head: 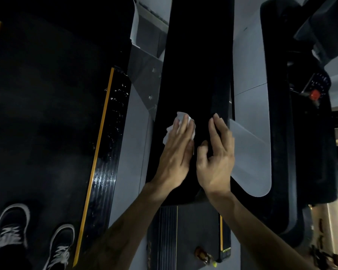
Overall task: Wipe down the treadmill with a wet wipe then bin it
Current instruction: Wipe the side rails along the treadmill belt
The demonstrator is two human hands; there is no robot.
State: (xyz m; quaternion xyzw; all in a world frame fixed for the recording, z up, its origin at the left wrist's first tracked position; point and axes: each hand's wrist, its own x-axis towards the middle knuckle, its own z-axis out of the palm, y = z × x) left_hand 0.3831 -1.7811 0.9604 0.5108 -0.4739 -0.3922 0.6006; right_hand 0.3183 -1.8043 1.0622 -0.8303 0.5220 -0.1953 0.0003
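Observation:
A crumpled white wet wipe [179, 116] lies on the broad black arm of the treadmill [195, 55] in the middle of the view. My left hand [176, 152] presses it flat against that surface with straight fingers; most of the wipe is hidden under the palm. Just to the right, my right hand [217, 158] rests on the same black arm, fingers stretched along its right edge and thumb lying on top, holding nothing.
The dark treadmill belt [37, 114] with a yellow-striped side rail [103, 123] fills the left; my two black-and-white shoes [12, 227] stand on it. A console with a red button [315, 94] is at the right. Grey floor shows between the frames.

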